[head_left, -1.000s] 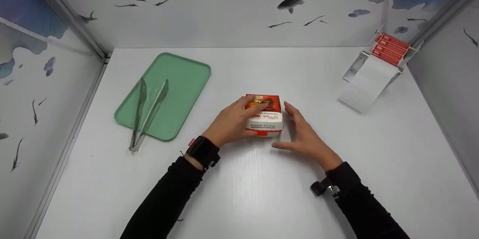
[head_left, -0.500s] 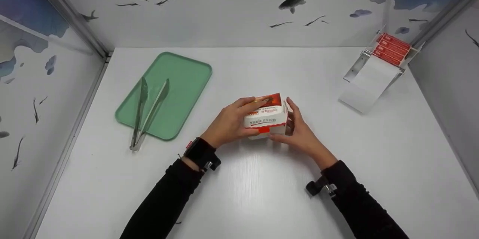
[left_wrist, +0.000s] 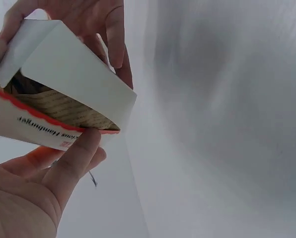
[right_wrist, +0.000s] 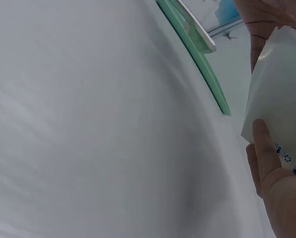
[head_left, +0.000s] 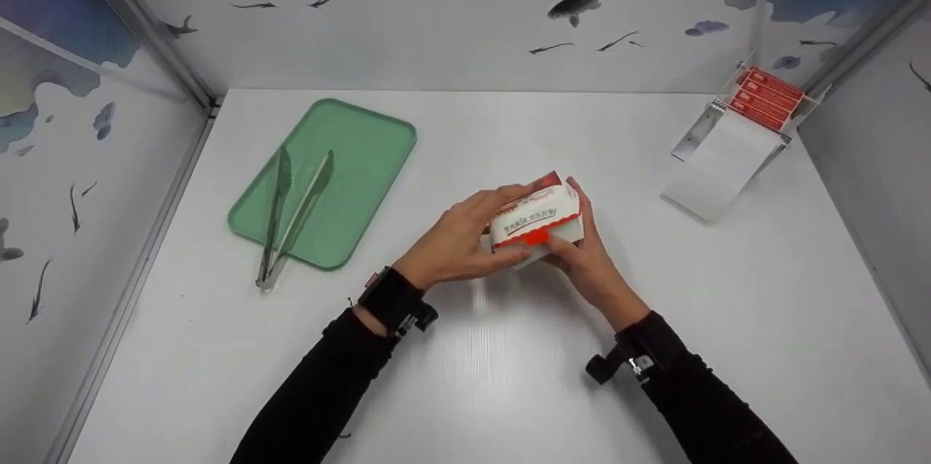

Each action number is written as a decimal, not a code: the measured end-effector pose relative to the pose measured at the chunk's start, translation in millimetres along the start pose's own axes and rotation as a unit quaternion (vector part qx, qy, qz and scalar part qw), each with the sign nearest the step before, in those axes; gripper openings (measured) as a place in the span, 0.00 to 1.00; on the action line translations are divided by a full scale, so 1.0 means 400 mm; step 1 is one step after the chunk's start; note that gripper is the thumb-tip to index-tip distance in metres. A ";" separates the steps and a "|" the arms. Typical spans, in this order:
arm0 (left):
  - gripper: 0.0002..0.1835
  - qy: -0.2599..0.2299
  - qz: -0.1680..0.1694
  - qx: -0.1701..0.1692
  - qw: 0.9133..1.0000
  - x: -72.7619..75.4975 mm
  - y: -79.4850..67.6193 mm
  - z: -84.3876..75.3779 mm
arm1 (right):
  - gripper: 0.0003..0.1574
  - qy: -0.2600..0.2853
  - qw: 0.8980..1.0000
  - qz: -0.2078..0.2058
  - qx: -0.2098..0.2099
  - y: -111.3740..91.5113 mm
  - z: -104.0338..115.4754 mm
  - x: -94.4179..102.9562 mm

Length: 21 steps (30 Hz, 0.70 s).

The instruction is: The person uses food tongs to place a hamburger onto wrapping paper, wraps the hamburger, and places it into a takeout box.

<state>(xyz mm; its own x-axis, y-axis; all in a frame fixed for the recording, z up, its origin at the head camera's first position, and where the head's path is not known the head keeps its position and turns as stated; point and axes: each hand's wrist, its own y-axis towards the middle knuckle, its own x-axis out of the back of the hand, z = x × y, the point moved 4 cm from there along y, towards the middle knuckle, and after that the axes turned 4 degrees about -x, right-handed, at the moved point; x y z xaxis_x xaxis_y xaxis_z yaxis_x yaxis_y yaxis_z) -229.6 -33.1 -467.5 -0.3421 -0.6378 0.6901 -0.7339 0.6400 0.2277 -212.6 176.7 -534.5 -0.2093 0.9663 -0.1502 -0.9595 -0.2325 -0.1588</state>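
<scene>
Both hands hold a red-and-white hamburger box [head_left: 534,220] tilted over the white table. My left hand [head_left: 458,238] lies over its top and left side, the thumb along the front edge. On the right side, my right hand [head_left: 590,260] grips it with the thumb near the red front tab. In the left wrist view, a gap between the box's lid and base [left_wrist: 81,69] shows brown printed paper [left_wrist: 68,109] inside. The right wrist view has the box's plain pale face [right_wrist: 282,94] between the hands. What the paper wraps is hidden.
To the left lies a green tray [head_left: 367,151], with metal tongs [head_left: 276,209] resting across it and over its near edge. A dispenser with a white sloped front [head_left: 727,158] and red packets [head_left: 765,99] stands at the back right. Printed wall panels [head_left: 473,28] enclose the table.
My right hand has closed in from beside the box and now grips it. The box has tilted and risen slightly, turning toward the right. Tray, tongs and dispenser stay put.
</scene>
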 end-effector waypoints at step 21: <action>0.31 0.018 -0.068 0.013 0.997 -0.018 0.003 -0.025 | 0.63 0.024 0.999 -0.001 -0.022 -0.008 0.014 -0.012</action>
<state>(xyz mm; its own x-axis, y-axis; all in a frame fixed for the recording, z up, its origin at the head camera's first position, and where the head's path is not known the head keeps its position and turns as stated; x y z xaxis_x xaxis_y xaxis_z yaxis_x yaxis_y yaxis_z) -222.0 -23.5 -465.5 -0.2176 -0.7011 0.6790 -0.7871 0.5375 0.3027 -209.6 173.2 -527.9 -0.1975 0.9603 -0.1971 -0.9503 -0.2369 -0.2019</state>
